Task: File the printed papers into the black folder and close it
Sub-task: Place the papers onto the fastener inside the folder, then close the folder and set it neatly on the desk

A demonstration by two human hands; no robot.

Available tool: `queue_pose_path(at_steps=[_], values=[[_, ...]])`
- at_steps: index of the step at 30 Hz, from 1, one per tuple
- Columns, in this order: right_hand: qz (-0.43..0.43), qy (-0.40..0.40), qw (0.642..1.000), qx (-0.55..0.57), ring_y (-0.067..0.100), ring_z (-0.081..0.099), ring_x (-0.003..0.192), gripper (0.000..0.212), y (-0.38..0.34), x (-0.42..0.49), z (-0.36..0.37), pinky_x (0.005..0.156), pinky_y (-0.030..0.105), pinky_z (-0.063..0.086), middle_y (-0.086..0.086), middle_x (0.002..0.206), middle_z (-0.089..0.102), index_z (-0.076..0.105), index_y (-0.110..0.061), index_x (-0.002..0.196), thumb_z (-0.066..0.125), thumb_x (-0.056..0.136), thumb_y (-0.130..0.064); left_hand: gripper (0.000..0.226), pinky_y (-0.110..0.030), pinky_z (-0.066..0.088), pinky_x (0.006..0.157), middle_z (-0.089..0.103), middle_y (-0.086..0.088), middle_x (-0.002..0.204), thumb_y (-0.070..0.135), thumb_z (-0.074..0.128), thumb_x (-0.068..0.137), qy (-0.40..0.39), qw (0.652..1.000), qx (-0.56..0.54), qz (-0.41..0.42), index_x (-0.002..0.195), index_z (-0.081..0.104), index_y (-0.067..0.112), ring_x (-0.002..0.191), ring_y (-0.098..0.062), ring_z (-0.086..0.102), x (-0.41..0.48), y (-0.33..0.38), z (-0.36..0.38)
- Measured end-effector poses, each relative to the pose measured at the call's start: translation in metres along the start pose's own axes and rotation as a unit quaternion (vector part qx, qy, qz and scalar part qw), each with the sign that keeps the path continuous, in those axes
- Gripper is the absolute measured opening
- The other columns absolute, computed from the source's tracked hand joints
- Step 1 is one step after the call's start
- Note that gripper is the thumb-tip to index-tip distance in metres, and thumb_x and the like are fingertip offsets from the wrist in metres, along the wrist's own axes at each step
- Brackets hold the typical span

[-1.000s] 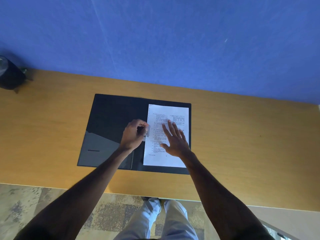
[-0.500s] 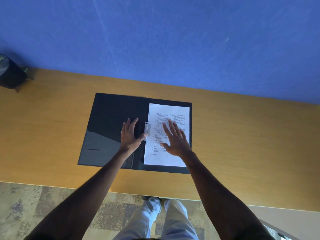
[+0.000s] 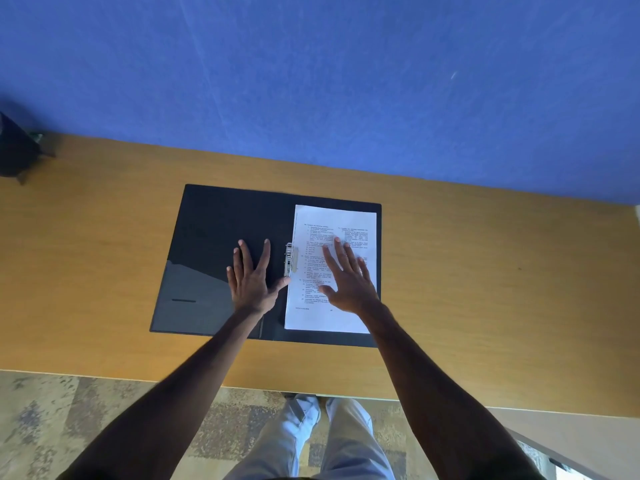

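The black folder (image 3: 214,233) lies open and flat on the wooden desk. The printed papers (image 3: 346,223) sit on its right half, their left edge under the metal clip (image 3: 290,258) at the spine. My left hand (image 3: 251,278) rests flat with spread fingers on the folder's left inner cover, its thumb tip near the clip's lower end. My right hand (image 3: 348,278) lies flat and open on the papers, covering their lower middle. Neither hand grips anything.
The wooden desk (image 3: 485,289) stands against a blue wall (image 3: 346,81). A dark object (image 3: 15,150) stands at the desk's far left edge. The desk's front edge runs below the folder, with patterned carpet and my legs beneath it.
My left hand let go of the metal clip, opened, and slid left onto the folder's left cover. My right hand stayed flat on the papers.
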State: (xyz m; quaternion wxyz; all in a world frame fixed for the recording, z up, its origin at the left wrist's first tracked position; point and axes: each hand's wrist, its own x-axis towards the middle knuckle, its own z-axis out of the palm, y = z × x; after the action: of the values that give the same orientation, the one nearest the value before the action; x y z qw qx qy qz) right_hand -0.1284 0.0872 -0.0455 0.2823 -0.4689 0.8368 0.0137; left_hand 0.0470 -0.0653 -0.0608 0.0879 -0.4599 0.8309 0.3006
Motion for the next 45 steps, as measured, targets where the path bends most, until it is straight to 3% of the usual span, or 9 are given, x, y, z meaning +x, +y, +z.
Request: queue_pose_path(at_steps=[8, 13, 18, 21, 25, 29, 33, 39, 45], values=[[0.001, 0.001, 1.000, 0.003, 0.030, -0.017, 0.172, 0.095, -0.001, 0.001, -0.001, 0.141, 0.057, 0.004, 0.005, 0.182, -0.025, -0.007, -0.026, 0.176, 0.055, 0.109, -0.054, 0.101, -0.060, -0.001, 0.139, -0.022, -0.007, 0.183, 0.065, 0.066, 0.099, -0.036, 0.998, -0.046, -0.001, 0.176, 0.007, 0.039, 0.172, -0.029, -0.018, 0.005, -0.006, -0.009], [0.002, 0.002, 1.000, -0.004, 0.030, -0.015, 0.172, 0.095, -0.002, 0.000, -0.004, 0.141, 0.058, 0.005, 0.005, 0.183, -0.023, -0.005, -0.025, 0.177, 0.055, 0.109, -0.053, 0.082, -0.058, 0.010, 0.139, 0.004, -0.009, 0.186, 0.056, 0.061, 0.105, 0.022, 0.999, -0.040, -0.001, 0.174, 0.028, 0.025, 0.174, -0.032, 0.002, 0.005, -0.031, -0.023], [0.028, 0.039, 0.998, 0.047, 0.027, -0.008, 0.174, 0.091, -0.033, 0.004, -0.003, 0.140, 0.060, 0.005, 0.005, 0.185, -0.013, 0.001, -0.025, 0.177, 0.060, 0.109, -0.032, 0.078, -0.060, 0.017, 0.137, 0.014, -0.013, 0.183, 0.040, 0.066, 0.106, 0.091, 0.990, -0.063, -0.091, 0.172, 0.032, 0.015, 0.172, -0.038, 0.010, 0.006, -0.066, -0.047], [-0.015, 0.077, 0.995, 0.067, 0.025, 0.005, 0.174, 0.084, -0.069, 0.011, 0.000, 0.141, 0.055, 0.008, 0.003, 0.186, 0.003, 0.012, -0.023, 0.177, 0.059, 0.107, -0.026, 0.074, -0.063, 0.032, 0.129, 0.029, -0.014, 0.177, 0.025, 0.070, 0.102, 0.138, 0.972, -0.091, -0.166, 0.168, 0.037, 0.014, 0.164, -0.043, 0.026, 0.003, -0.085, -0.061], [-0.090, 0.071, 0.992, 0.059, 0.026, 0.015, 0.172, 0.081, -0.117, 0.024, 0.007, 0.140, 0.051, 0.016, 0.004, 0.184, 0.013, 0.021, -0.020, 0.175, 0.060, 0.105, -0.021, 0.068, -0.065, 0.042, 0.118, 0.041, -0.020, 0.165, 0.016, 0.066, 0.099, 0.135, 0.961, -0.100, -0.221, 0.162, 0.041, 0.014, 0.150, -0.049, 0.041, -0.004, -0.112, -0.074], [-0.109, 0.020, 0.992, 0.052, 0.027, 0.011, 0.172, 0.087, -0.150, 0.036, 0.014, 0.140, 0.051, 0.013, 0.007, 0.185, 0.007, 0.017, -0.018, 0.176, 0.064, 0.102, -0.021, 0.060, -0.065, 0.048, 0.112, 0.048, -0.024, 0.156, 0.014, 0.065, 0.099, 0.113, 0.966, -0.098, -0.213, 0.156, 0.046, 0.013, 0.142, -0.052, 0.047, -0.004, -0.126, -0.084], [-0.098, -0.005, 0.995, 0.029, 0.028, 0.005, 0.173, 0.091, -0.163, 0.041, 0.022, 0.140, 0.053, 0.013, 0.006, 0.185, -0.002, 0.013, -0.019, 0.176, 0.066, 0.102, -0.025, 0.055, -0.062, 0.045, 0.115, 0.051, -0.024, 0.153, 0.018, 0.069, 0.098, 0.095, 0.960, -0.129, -0.229, 0.150, 0.051, 0.012, 0.143, -0.051, 0.046, 0.001, -0.130, -0.092], [-0.092, -0.008, 0.995, 0.024, 0.029, 0.003, 0.173, 0.094, -0.165, 0.044, 0.025, 0.140, 0.054, 0.012, 0.004, 0.185, -0.004, 0.011, -0.021, 0.176, 0.067, 0.101, -0.030, 0.041, -0.055, 0.041, 0.121, 0.059, -0.022, 0.148, 0.019, 0.067, 0.098, 0.113, 0.929, -0.209, -0.285, 0.137, 0.060, 0.009, 0.145, -0.048, 0.047, 0.014, -0.136, -0.099], [-0.088, -0.023, 0.995, 0.036, 0.029, -0.002, 0.174, 0.096, -0.167, 0.043, 0.026, 0.141, 0.054, 0.010, 0.005, 0.185, -0.009, 0.010, -0.020, 0.176, 0.068, 0.101, -0.031, 0.033, -0.049, 0.052, 0.115, 0.074, -0.017, 0.137, 0.030, 0.065, 0.102, 0.120, 0.908, -0.271, -0.296, 0.122, 0.082, 0.009, 0.136, -0.042, 0.061, 0.024, -0.140, -0.104]])
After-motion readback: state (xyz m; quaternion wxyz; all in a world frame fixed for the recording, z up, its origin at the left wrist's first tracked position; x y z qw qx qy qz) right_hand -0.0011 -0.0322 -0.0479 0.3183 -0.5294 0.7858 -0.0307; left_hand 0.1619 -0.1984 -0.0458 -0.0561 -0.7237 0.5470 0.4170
